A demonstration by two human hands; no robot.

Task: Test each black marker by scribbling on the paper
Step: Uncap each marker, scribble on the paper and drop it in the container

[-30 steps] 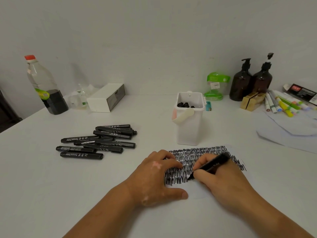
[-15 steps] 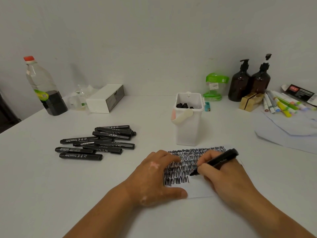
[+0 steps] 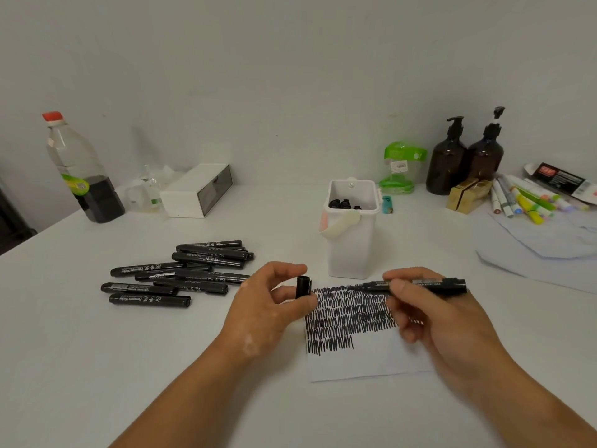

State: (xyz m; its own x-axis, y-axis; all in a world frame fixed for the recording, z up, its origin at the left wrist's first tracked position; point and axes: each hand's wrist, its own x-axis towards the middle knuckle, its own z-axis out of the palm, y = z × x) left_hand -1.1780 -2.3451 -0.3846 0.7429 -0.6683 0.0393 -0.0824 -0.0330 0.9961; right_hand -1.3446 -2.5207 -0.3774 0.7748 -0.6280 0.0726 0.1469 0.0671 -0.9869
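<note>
A sheet of white paper lies on the table in front of me, its upper part filled with rows of black scribbles. My right hand holds an uncapped black marker level above the paper, tip pointing left. My left hand pinches the black marker cap between thumb and fingers at the paper's left edge, a short gap from the tip. A pile of several capped black markers lies to the left.
A white bucket with black markers inside stands just behind the paper. A plastic bottle and a white box are at the back left. Two brown pump bottles, coloured markers and loose sheets are at the right.
My right hand has lifted the marker off the paper and turned it level. My left hand has come up off the paper and now shows the cap between its fingers.
</note>
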